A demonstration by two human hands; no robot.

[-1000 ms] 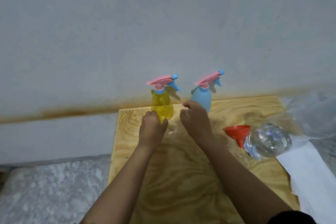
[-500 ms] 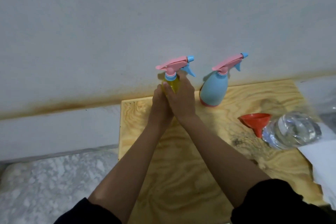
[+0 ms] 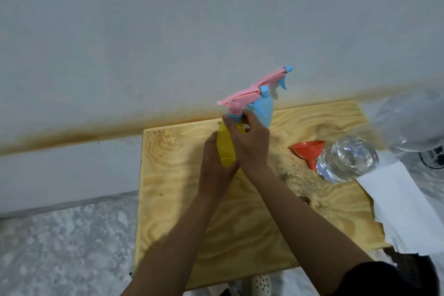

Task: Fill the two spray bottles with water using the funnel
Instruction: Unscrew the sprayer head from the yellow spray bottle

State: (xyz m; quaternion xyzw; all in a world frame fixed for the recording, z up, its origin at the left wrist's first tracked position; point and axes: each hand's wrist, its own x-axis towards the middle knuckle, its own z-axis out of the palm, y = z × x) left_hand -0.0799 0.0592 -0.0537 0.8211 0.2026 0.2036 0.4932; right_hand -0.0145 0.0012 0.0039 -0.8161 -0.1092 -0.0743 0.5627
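Both hands point(image 3: 249, 144) gripping yellow spray bottle point(image 3: 225, 151), unlabelled

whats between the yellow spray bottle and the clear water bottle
In the head view, the right hand gripping the yellow spray bottle, then bare board, then the orange funnel beside the water bottle.

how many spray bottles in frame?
2. The yellow plastic spray bottle is gripped by the left hand at its body and the right hand at its neck. The blue plastic spray bottle stands behind it, near the wall. None seem hidden.
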